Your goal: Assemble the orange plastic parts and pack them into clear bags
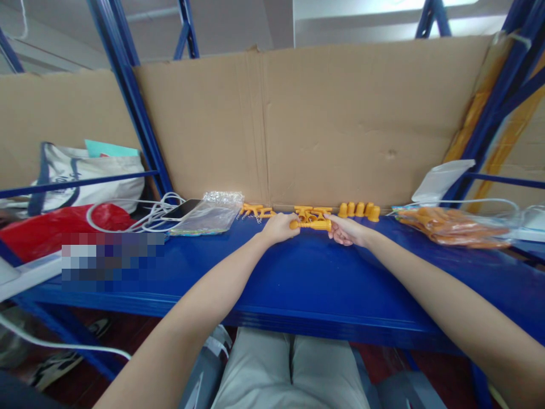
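Observation:
Both hands meet over the blue shelf [298,284], holding one short orange plastic rod [313,225] level between them. My left hand [279,228] is closed round its left end; my right hand [346,230] pinches its right end. Just behind the rod lie orange plastic frame pieces [309,213], and another orange piece [256,211] lies to their left. A row of several small orange caps [360,210] stands to the right of them, near the cardboard.
A cardboard wall [319,119] backs the shelf. A clear plastic bag [210,215], a phone [181,209] and white cables [145,218] lie left. A bag of orange parts [451,225] lies right. Blue rack posts [136,108] flank the space.

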Available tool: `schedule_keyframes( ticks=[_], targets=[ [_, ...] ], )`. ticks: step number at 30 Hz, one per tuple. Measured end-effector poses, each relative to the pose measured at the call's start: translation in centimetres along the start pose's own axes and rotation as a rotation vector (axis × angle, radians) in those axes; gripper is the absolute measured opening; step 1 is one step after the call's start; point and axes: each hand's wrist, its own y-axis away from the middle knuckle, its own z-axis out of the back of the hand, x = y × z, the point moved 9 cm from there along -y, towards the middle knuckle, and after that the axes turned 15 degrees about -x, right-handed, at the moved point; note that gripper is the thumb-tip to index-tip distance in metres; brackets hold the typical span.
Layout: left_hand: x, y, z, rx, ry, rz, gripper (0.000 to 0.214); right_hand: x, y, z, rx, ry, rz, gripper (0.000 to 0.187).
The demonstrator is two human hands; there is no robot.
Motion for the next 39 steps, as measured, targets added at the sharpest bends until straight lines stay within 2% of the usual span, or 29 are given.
schedule_keyframes(
  ticks=[6, 10, 12, 15, 17, 20, 22, 25, 28, 31, 34, 39],
  targets=[
    [0.1, 0.0, 0.0, 0.008, -0.004, 0.009, 0.032, -0.1, 0.0, -0.1, 0.007, 0.016, -0.018, 0.067],
    [0.3, -0.1, 0.1, 0.003, 0.011, 0.039, 0.031, 0.1, 0.2, -0.2, 0.034, -0.051, -0.012, 0.063],
    [0.5, -0.1, 0.2, -0.001, 0.019, 0.058, 0.03, 0.5, 0.5, -0.4, 0.049, -0.118, 0.005, 0.053],
    [0.9, -0.2, 0.2, -0.014, 0.026, 0.091, 0.03, 1.6, 0.9, -0.3, 0.025, -0.236, 0.084, 0.027],
    [1.1, -0.3, 0.4, -0.06, 0.051, 0.099, 0.038, 2.4, 1.0, 0.1, -0.021, -0.303, 0.15, 0.016],
    [1.3, -0.5, 0.8, -0.148, 0.144, 0.092, 0.061, 3.5, 0.8, 1.3, -0.115, -0.393, 0.236, 0.01],
    [1.6, -0.5, 0.8, -0.177, 0.184, 0.1, 0.07, 3.9, 0.3, 2.7, -0.209, -0.46, 0.292, 0.011],
    [2.0, -0.5, 0.5, -0.161, 0.165, 0.124, 0.068, 4.1, -0.4, 5.5, -0.408, -0.482, 0.412, 0.021],
    [1.9, -0.4, 0.0, -0.089, 0.121, 0.117, 0.053, 4.4, -0.1, 8.0, -0.658, -0.235, 0.596, 0.035],
    [1.5, -0.3, -0.4, -0.028, 0.1, 0.1, 0.043, 5.2, 1.2, 8.1, -0.835, 0.2, 0.779, 0.037],
    [1.1, -0.2, -0.7, 0.002, 0.105, 0.088, 0.042, 5.7, 2.3, 6.2, -0.89, 0.597, 0.877, 0.036],
    [1.1, -0.2, -1.0, 0.016, 0.112, 0.088, 0.041, 5.4, 1.8, 3.3, -0.849, 1.0, 0.823, 0.038]
  ],
)
